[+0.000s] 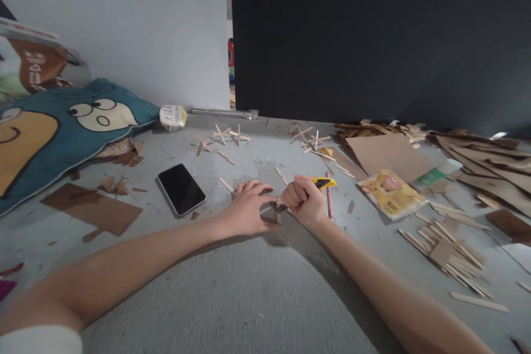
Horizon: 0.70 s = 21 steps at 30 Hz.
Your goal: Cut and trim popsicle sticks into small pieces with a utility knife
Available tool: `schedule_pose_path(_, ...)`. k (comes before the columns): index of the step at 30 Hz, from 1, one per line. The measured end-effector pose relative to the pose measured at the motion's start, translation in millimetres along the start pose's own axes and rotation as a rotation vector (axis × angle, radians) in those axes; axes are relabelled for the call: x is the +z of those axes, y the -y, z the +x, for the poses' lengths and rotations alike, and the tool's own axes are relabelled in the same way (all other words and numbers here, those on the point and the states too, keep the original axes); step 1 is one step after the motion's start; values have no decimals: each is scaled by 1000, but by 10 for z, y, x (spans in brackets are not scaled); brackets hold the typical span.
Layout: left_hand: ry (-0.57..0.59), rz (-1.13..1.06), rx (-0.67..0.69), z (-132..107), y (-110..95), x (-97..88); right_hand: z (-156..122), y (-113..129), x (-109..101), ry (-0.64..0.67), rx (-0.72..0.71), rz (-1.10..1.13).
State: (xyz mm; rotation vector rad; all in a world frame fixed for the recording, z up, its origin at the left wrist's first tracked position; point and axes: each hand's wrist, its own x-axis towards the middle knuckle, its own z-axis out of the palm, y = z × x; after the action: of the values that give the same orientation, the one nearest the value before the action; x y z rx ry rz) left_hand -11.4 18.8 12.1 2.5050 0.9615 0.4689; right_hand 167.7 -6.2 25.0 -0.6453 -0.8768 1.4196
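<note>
My right hand (305,202) is closed in a fist around a yellow utility knife (324,182), its handle sticking out to the right and its dark tip pointing down left. Close beside it, my left hand (249,209) curves its thumb and forefinger around a small brown piece (277,213), perhaps cardboard, standing on the grey surface. The knife tip is next to this piece; whether they touch is hidden. Wooden craft sticks lie just beyond the hands, one stick (281,175) near the right fist and another stick (227,185) by the left fingers. A red pencil (329,199) lies right of the knife.
Left are a phone (181,189), a cut cardboard sheet (93,209) and a blue cartoon pillow (83,116). Crossed-stick shapes (238,135) stand at the back. Rightward lie a yellow packet (391,193), piled sticks (450,251) and cardboard pieces (493,163). A black panel (373,38) rises behind.
</note>
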Motion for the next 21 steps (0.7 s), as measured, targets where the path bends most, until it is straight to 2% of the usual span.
schedule_pose_path(12,4,-9,4,-5,1,0,-4,0,29,-25,-2,11)
schedule_pose_path(21,5,5,6,5,-2,4,-3,-13,-13,34,-3,-4)
